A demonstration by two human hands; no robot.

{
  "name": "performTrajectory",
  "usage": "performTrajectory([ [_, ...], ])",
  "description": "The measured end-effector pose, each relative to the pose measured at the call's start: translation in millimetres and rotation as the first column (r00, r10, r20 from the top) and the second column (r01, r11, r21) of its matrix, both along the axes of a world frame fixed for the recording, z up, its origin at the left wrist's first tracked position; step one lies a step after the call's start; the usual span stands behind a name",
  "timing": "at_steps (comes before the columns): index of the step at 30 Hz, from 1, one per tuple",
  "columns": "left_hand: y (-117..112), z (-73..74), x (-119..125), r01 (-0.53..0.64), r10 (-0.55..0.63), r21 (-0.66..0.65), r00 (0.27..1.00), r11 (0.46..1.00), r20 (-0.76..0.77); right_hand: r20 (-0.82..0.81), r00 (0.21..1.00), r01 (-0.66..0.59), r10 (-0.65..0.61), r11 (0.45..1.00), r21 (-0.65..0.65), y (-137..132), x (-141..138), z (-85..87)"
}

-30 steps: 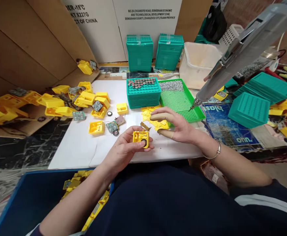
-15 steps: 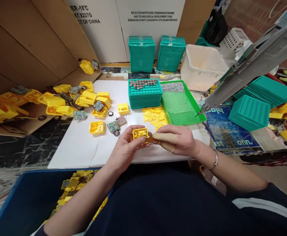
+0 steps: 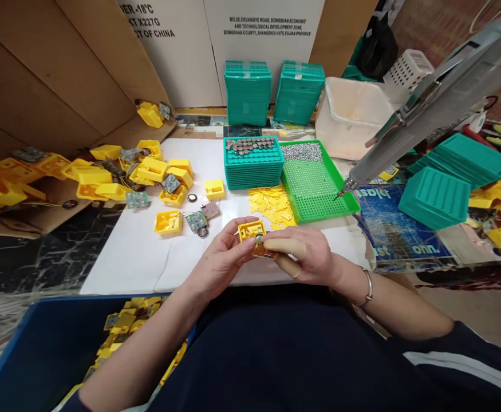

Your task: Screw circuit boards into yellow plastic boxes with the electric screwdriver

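Observation:
My left hand (image 3: 221, 260) pinches a small yellow plastic housing (image 3: 250, 230) over the near edge of the white table (image 3: 138, 257). My right hand (image 3: 306, 257), with rubber cots on thumb and forefinger, presses a small brown circuit board (image 3: 262, 250) against that housing. Both hands are closed on these parts and meet at the middle. A pile of flat yellow pieces (image 3: 271, 205) lies just beyond them.
A green screw tray (image 3: 314, 183) and a teal tray stack with round parts (image 3: 253, 161) stand behind. A hanging electric screwdriver (image 3: 409, 120) points at the green tray. Yellow housings (image 3: 156, 171) litter the left; a blue bin (image 3: 39, 349) sits near left.
My right hand came back from the yellow pile, picked up the brown board and brought it to the housing. The left hand tilted the housing slightly up and right.

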State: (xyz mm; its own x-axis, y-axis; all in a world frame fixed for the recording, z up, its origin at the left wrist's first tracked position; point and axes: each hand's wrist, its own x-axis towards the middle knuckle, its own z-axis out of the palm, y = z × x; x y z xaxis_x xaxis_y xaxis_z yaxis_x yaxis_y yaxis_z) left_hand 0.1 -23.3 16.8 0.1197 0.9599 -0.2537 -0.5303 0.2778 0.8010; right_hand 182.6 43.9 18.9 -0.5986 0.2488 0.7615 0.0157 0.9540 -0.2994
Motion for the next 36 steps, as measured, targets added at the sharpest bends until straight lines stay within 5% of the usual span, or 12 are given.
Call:
performTrajectory([
  [8,3,-1.5,2,0.015,-0.016,-0.029,0.999,0.999,-0.033,0.201,0.979,-0.063,0.029,0.984,0.166,5,4,-2.4],
  [15,3,-7.0,7,-0.084,0.087,0.039,0.993,0.996,-0.080,0.152,0.987,0.020,-0.058,0.971,0.239,1,4,1.7],
  [20,1,-9.1,8,-0.092,0.117,0.148,0.978,0.985,-0.172,0.124,0.991,0.052,-0.051,0.999,0.000,0,-3,3.0],
  [25,2,-4.3,6,0.007,-0.007,0.026,0.999,1.000,-0.031,0.177,0.984,0.041,0.006,0.964,-0.261,6,-7,13.9],
  [28,3,-3.9,2,0.023,-0.021,-0.023,0.996,0.999,0.084,0.234,0.972,0.100,0.010,0.886,-0.453,9,-9,19.3],
  [33,3,-3.6,-1,0.030,-0.029,-0.018,0.994,0.999,0.102,0.190,0.980,0.185,-0.064,0.655,-0.733,7,-12,12.7],
  [36,2,-1.9,1,0.009,-0.009,0.005,1.000,1.000,0.015,0.135,0.987,0.156,-0.083,0.642,-0.751,3,-13,5.8],
])
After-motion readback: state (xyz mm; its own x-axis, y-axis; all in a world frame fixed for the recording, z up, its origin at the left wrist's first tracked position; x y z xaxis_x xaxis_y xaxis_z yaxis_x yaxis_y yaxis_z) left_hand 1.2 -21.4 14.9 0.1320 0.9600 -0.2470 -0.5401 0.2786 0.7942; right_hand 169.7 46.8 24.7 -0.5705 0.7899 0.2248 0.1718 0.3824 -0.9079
